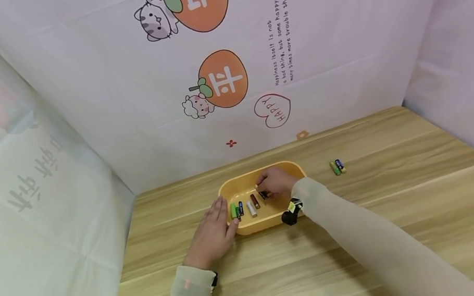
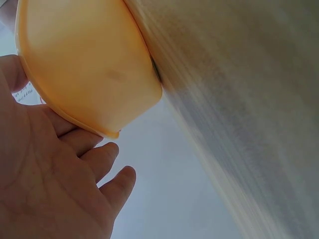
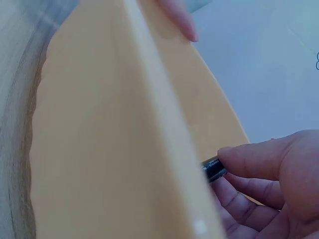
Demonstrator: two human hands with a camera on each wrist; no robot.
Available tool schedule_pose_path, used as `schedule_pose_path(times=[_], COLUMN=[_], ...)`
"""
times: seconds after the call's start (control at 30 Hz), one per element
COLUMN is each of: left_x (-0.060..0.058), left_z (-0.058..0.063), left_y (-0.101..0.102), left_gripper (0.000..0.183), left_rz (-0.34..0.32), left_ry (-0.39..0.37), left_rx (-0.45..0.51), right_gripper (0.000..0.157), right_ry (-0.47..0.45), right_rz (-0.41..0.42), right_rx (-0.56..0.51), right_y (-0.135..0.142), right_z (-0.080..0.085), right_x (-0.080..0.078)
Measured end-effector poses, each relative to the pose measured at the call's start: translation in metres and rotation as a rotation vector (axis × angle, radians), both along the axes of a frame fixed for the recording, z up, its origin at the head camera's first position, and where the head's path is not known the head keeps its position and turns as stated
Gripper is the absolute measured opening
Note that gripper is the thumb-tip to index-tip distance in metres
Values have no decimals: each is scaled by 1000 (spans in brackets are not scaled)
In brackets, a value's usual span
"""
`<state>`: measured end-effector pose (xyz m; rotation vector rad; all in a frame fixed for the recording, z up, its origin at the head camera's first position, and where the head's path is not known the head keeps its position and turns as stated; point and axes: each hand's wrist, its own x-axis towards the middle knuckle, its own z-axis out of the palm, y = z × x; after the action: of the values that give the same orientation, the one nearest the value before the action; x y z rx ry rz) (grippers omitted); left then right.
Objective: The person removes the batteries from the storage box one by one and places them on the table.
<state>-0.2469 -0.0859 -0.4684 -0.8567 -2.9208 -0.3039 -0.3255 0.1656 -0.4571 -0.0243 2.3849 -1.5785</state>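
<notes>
A yellow plastic tray (image 1: 260,225) sits on the wooden table, with several small batteries inside. My left hand (image 1: 211,233) rests against its left end, fingers fairly straight along the rim; in the left wrist view, the hand (image 2: 55,164) touches the rim with thumb and fingers. Inside the tray, my right hand (image 1: 277,181) pinches a black battery (image 3: 215,170) between thumb and fingers. To its left lie a red-brown battery (image 1: 254,201) and a white battery (image 1: 251,209). Close to my left hand are a green battery (image 1: 233,210) and a blue battery (image 1: 241,208).
Right of the tray, a green-yellow battery (image 1: 334,168) and a blue battery (image 1: 340,166) lie side by side on the wooden table (image 1: 373,219). White printed sheets (image 1: 158,130) stand behind the table and along both sides.
</notes>
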Motion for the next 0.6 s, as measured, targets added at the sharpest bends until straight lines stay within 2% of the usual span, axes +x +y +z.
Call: schedule_pose_path(times=[0.13,0.27,0.6], left_x=[1,1,2], left_z=[1,1,2], left_y=[0,0,1], left_gripper=[66,69,65], left_rz=[-5,-4,1], left_ry=[8,6,12], left_rx=[-4,-14,3], right_gripper=[27,26,25], right_ry=[-16,-13,12], right_rz=[11,20,55], right_rx=[-36,-19,18], right_y=[2,4,13], right_z=[7,11,12], right_x=[6,8,5])
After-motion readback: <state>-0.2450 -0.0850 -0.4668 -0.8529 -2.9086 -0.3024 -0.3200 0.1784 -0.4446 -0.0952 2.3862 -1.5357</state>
